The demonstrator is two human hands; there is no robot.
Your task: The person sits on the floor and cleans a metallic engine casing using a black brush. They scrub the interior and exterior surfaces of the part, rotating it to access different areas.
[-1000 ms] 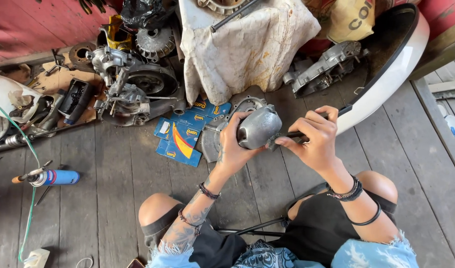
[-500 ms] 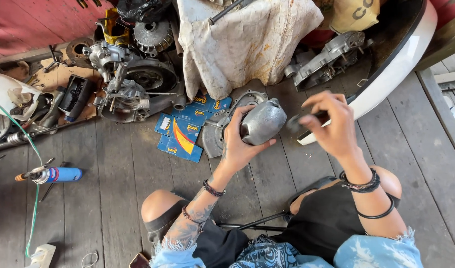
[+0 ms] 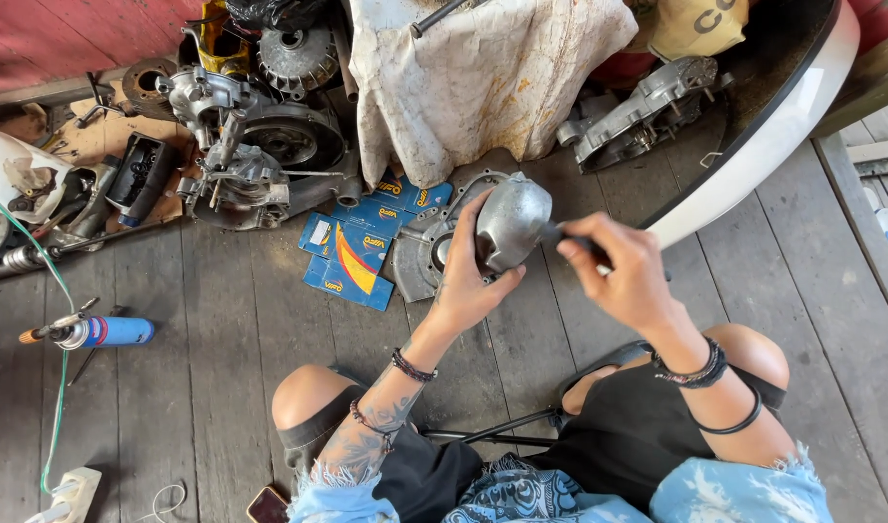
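Observation:
My left hand [image 3: 466,281] grips a rounded grey metal engine cover [image 3: 514,219] and holds it up over the wooden floor. Against the cover's right side, my right hand [image 3: 623,276] holds a dark-handled brush [image 3: 564,237]; the tool's working end is partly hidden and blurred. Both wrists wear dark bracelets. My knees show below the hands.
A flat metal engine casing [image 3: 418,260] and blue cardboard boxes [image 3: 352,254] lie under the cover. Engine parts [image 3: 250,145] pile at the back left, a stained cloth [image 3: 473,87] at centre, a white curved body panel [image 3: 754,145] at right. A blue gas torch [image 3: 100,332] lies left.
My right hand swung out to the right away from the cover, then came back to it. The cover has tilted a little in my left hand.

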